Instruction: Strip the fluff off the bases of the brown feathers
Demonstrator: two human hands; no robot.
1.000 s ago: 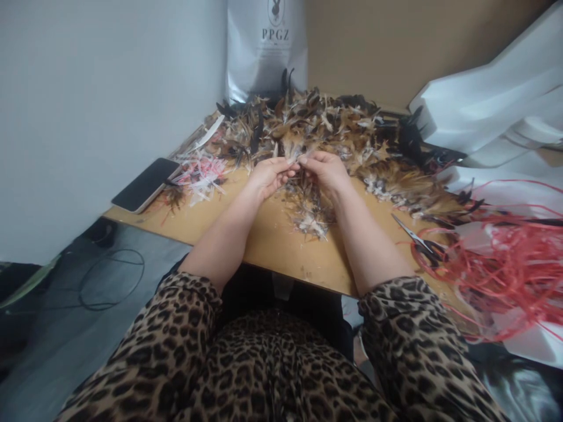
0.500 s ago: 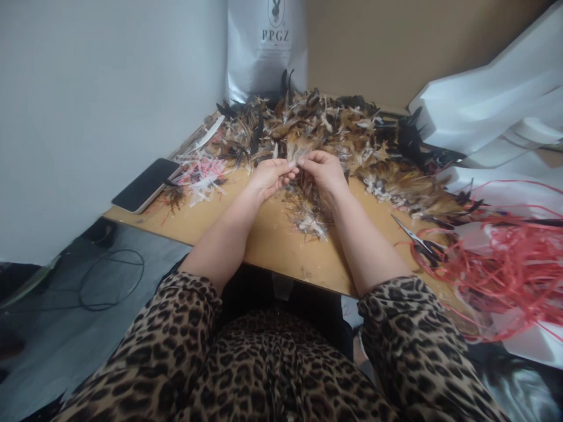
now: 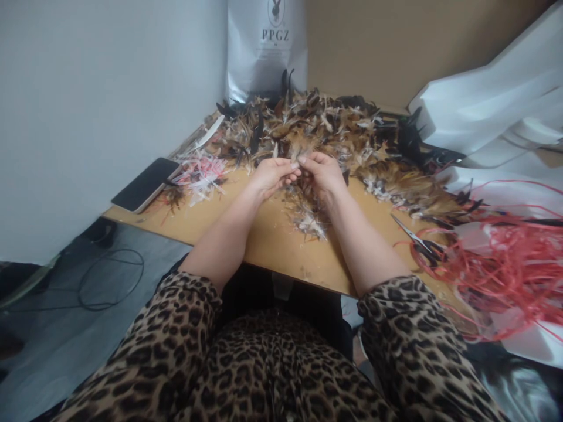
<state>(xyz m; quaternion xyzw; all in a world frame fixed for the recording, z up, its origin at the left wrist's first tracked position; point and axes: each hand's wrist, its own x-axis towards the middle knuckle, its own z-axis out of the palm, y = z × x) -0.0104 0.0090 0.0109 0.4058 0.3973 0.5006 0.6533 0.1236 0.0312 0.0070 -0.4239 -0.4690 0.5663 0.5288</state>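
Note:
My left hand [image 3: 276,176] and my right hand [image 3: 324,174] meet above the middle of the table, fingertips almost touching. Between both thumbs and forefingers I pinch a small brown feather bunch [image 3: 300,150], its tips pointing away from me. Beyond it spreads a large heap of brown and black feathers [image 3: 347,126]. Below my right hand lies a smaller pile of feathers [image 3: 310,223] with pale quill ends toward me. To the right is a row of brown feather bunches [image 3: 417,190]. The base of the held bunch is hidden by my fingers.
On the left are a phone [image 3: 146,185] and pink and white scraps [image 3: 203,176]. To the right lie scissors [image 3: 417,240] and a tangle of red strips [image 3: 514,269]. A silver bag [image 3: 268,58] stands behind, white sheets [image 3: 492,105] at right. The table edge [image 3: 303,278] is near me.
My two hands have shifted very slightly, with the right fingers a little lower. The pinched feather bunch leans a bit further away. Everything else looks unmoved.

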